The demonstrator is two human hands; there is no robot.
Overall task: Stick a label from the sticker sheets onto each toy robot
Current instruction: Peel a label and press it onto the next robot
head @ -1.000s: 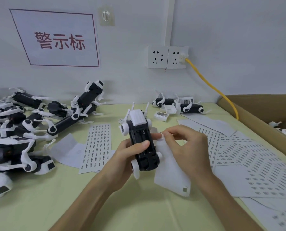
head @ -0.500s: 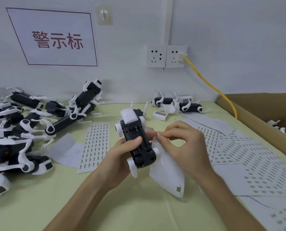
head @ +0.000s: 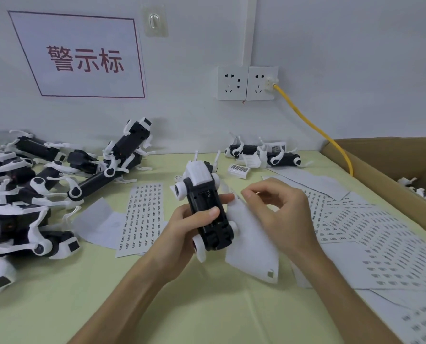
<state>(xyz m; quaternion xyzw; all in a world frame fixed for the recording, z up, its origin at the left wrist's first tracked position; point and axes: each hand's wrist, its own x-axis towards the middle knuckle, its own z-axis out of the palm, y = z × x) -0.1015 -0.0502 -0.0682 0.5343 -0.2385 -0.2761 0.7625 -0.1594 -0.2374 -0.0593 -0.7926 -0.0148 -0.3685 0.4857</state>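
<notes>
My left hand (head: 179, 234) grips a black-and-white toy robot (head: 207, 207) above the table, its black underside turned up. Its fingertips show past the robot's right side. My right hand (head: 279, 214) pinches the top corner of a nearly bare white sticker sheet (head: 251, 249) that hangs beside the robot. Whether a peeled label sits between the fingers is too small to tell. A full sticker sheet (head: 142, 217) lies flat to the left of the robot.
A pile of toy robots (head: 33, 194) fills the table's left side, and two more robots (head: 256, 152) lie by the back wall. Several sticker sheets (head: 368, 234) cover the right side. A cardboard box (head: 385, 184) stands at the right edge under a yellow cable (head: 313, 127).
The robot has tipped slightly to the left in my left hand. My right hand's fingers have shifted at the sheet's top corner, and the sheet has swung a little.
</notes>
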